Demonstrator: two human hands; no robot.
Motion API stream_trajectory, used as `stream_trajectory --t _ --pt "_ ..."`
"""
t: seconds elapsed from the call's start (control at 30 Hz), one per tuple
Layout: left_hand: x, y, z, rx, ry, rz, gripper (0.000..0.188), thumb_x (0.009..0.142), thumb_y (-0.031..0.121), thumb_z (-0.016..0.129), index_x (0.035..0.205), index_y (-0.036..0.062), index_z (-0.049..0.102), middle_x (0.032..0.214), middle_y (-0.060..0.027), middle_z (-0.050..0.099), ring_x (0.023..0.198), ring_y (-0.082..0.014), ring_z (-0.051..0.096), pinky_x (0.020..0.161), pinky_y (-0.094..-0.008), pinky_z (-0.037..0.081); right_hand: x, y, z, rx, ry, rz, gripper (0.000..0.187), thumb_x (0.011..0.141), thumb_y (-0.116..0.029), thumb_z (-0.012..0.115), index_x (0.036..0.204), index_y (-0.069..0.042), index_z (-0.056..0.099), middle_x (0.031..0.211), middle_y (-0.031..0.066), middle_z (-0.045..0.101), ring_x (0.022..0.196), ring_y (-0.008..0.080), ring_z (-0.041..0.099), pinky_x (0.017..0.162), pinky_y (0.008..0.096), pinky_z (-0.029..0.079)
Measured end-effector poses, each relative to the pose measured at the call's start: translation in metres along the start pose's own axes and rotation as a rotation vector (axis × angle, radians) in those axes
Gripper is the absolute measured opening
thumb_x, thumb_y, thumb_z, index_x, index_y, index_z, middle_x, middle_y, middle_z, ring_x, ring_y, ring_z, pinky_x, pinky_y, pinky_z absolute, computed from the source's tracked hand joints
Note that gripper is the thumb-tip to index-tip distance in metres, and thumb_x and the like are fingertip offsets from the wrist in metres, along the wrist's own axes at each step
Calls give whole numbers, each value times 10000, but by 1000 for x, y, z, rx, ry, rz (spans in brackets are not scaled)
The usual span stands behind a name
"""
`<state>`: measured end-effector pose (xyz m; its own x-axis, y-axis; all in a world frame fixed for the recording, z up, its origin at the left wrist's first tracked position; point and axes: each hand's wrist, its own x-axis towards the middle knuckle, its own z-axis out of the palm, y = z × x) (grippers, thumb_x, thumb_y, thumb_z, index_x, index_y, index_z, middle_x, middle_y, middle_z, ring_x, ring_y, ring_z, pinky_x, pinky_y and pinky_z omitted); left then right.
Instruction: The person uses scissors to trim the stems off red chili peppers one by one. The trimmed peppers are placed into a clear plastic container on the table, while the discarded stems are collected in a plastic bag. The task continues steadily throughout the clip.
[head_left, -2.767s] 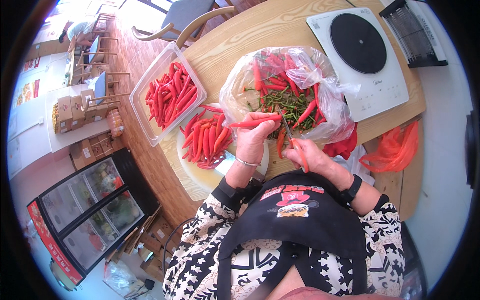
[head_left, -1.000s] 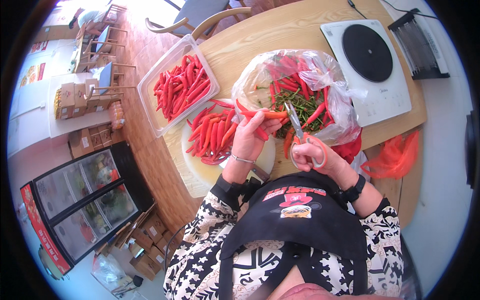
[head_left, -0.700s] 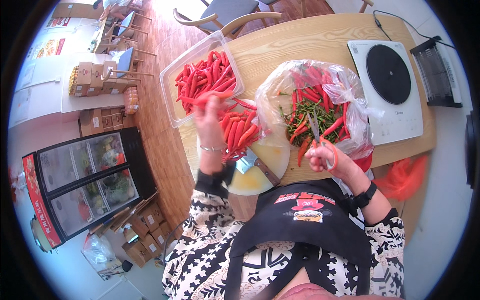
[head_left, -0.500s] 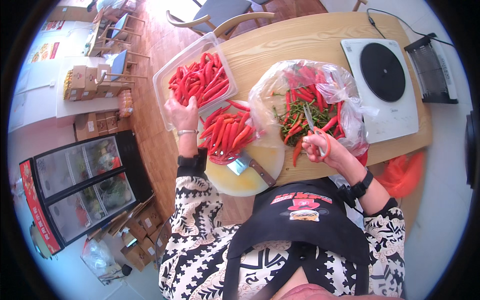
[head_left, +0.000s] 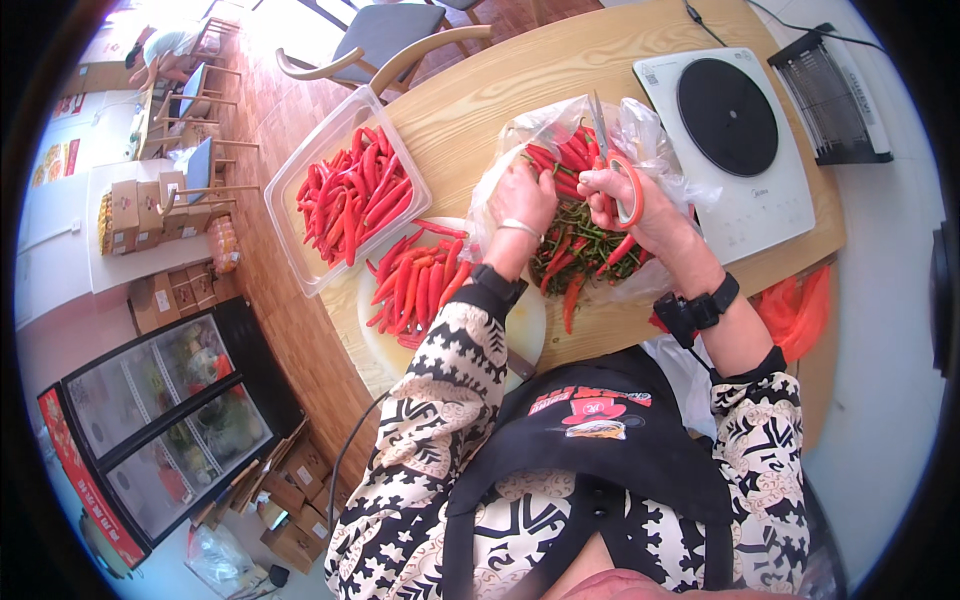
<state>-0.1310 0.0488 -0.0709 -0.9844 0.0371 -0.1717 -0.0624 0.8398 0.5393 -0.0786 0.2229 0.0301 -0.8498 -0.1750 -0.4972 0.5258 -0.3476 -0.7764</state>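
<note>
My right hand (head_left: pixel 640 205) is closed round orange-handled scissors (head_left: pixel 628 190), their blades pointing away from me. Beneath them, a clear plastic bag (head_left: pixel 655 125) lies open, holding red chili peppers (head_left: pixel 578 150) and a heap of green stems (head_left: pixel 590 222). Inside the bag's left side is my left hand (head_left: pixel 525 205), its fingers curled at the red peppers; they seem to grip a chili, partly hidden by the hand. Left of that wrist, a pile of stemless red chilies (head_left: pixel 412 285) rests on a round cutting board (head_left: pixel 375 345). A clear plastic tub (head_left: pixel 290 215) of red chilies stands farther left.
A knife handle (head_left: pixel 520 365) shows beside my left sleeve. An induction cooker (head_left: pixel 790 205) sits at the right of the wooden table (head_left: pixel 490 85), with a small heater (head_left: pixel 835 100) beyond. A red plastic bag (head_left: pixel 795 315) hangs by the right edge. Chairs (head_left: pixel 385 45) stand beyond the table.
My left hand has left the tub and moved right into the bag of chilies. The scissors have risen farther from me, beside the left hand. The whole view has shifted slightly.
</note>
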Motion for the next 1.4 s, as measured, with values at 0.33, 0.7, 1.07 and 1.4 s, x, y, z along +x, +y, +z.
stream_trajectory --t 0.33,0.7,1.07,1.4 --pt "15 2 9 -590 -366 -62 308 773 285 805 908 15 748 743 -70 716 676 -135 662 652 -302 531 -44 28 -5 -128 1 150 351 876 -366 673 868 -20 617 661 22 576 571 108 568 541 243 421" --pt "-36 -31 -78 -926 -533 4 487 839 -43 617 1320 -15 542 1199 -142 661 1015 -169 668 862 -296 558 -83 65 -4 -213 -59 301 273 914 -285 691 822 -39 616 649 15 574 571 103 570 554 250 450" --pt "-56 -26 -22 -857 -345 -55 342 862 26 675 1204 39 666 1022 -88 682 858 -175 679 748 -305 556 -77 100 -8 -378 -31 322 309 866 -300 744 884 -18 619 737 27 622 649 138 631 598 293 504" --pt "-79 32 -72 -139 2 506 239 802 106 731 1041 119 724 852 -104 556 845 -308 573 701 -413 487 -90 62 16 -925 200 38 388 814 -364 724 1021 -44 651 882 175 678 856 371 673 735 449 512"
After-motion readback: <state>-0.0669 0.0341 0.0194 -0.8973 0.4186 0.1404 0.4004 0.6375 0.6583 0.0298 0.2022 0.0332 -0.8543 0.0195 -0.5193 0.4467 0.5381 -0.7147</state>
